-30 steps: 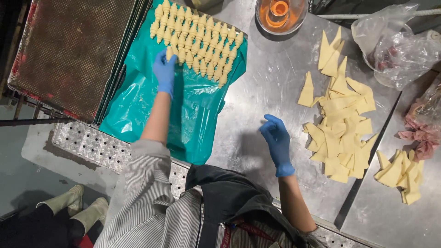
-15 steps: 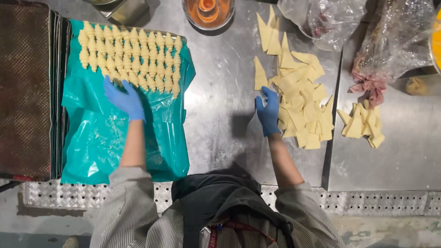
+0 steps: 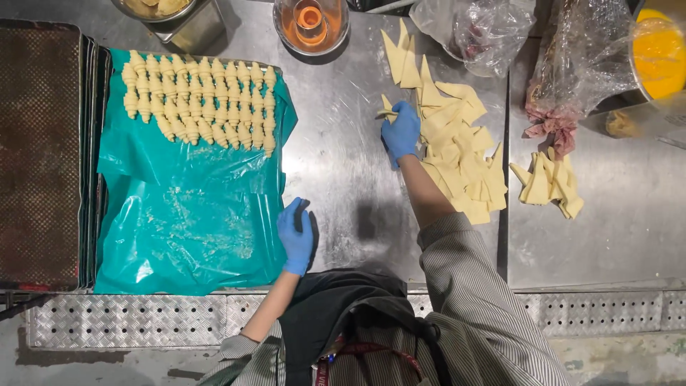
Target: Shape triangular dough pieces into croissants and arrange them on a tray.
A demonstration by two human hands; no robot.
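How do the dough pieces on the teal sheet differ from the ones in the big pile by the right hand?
The rolled pieces on the teal sheet are small ridged rolls, while the pile pieces are flat triangles. The rolled pieces stand in neat rows; the pile pieces overlap loosely on the bare steel table. The right hand touches the pile pieces; neither hand touches the rolled ones. Both are pale yellow.
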